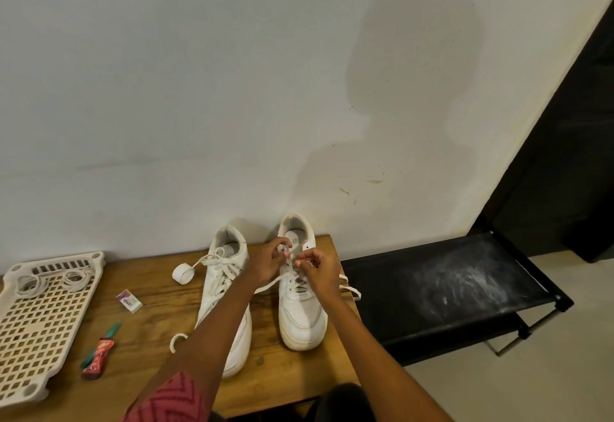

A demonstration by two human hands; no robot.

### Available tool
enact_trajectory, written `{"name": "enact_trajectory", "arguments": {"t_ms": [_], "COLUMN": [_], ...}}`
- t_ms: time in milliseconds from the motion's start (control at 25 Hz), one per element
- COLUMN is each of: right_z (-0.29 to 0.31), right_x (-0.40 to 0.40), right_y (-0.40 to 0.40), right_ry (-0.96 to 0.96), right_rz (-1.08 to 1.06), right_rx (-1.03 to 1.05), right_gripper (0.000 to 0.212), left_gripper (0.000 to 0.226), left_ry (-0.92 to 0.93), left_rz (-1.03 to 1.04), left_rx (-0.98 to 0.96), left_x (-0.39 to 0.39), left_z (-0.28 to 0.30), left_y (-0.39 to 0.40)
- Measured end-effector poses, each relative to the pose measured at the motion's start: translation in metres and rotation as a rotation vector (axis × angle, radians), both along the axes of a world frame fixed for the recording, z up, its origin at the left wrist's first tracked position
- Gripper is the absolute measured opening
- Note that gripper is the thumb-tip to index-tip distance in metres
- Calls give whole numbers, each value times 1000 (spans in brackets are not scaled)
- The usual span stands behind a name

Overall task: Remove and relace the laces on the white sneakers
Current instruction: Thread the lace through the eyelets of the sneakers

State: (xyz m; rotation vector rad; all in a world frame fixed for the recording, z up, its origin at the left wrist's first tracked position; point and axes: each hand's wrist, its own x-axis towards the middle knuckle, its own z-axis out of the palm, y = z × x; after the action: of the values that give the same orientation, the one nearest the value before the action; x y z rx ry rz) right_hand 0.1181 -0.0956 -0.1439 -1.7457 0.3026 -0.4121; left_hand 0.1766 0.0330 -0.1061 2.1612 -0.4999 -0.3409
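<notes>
White lace (292, 264) on the right sneaker (300, 292), mid-table (159, 315): left hand (267, 260) and right hand (315, 270) pinch it above the upper eyelets. Soft, floppy stuff, I'd say — best held near the tip.

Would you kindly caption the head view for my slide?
Both hands, left hand and right hand, pinch the lace on the right sneaker.

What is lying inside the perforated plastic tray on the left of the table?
Inside the perforated plastic tray, near its far end, lie two coiled bundles of white shoelace. The rest shows only its grid floor. What is under the tray is covered.
</notes>
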Motion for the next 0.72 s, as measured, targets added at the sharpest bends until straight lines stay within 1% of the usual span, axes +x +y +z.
{"name": "enact_trajectory", "arguments": {"t_ms": [80,160,360,440,520,600,640,680,720], "right_z": [-2,-1,5,5,6,4,3,1,1], "right_x": [1,4,5,6,9,10,9,8,7], "right_y": [3,3,-6,-9,-9,-7,-6,-5,-4], "right_ry": [21,68,170,186,207,223,220,215,211], "right_rz": [-35,-6,152,175,181,161,144,132,129], "right_rx": [33,37,307,337,331,300,283,270,257], "right_gripper": [9,9,11,11,10,11,12,13,13], "left_gripper": [31,42,49,53,56,48,37,22,13], "left_ry": [-8,-14,-29,-24,-23,16,33,42,27], "left_rz": [31,42,-9,-17,52,229,302,337,343], "left_rx": [16,32,52,48,36,-35,-79,-125,-138], "left_x": [1,2,-1,-1,-3,-6,-9,-13,-16], "left_z": [-1,-1,0,-1,-5,-13,-17,-20,-22], "left_y": [-2,-3,-2,-3,-2,2,4,5,5]}}
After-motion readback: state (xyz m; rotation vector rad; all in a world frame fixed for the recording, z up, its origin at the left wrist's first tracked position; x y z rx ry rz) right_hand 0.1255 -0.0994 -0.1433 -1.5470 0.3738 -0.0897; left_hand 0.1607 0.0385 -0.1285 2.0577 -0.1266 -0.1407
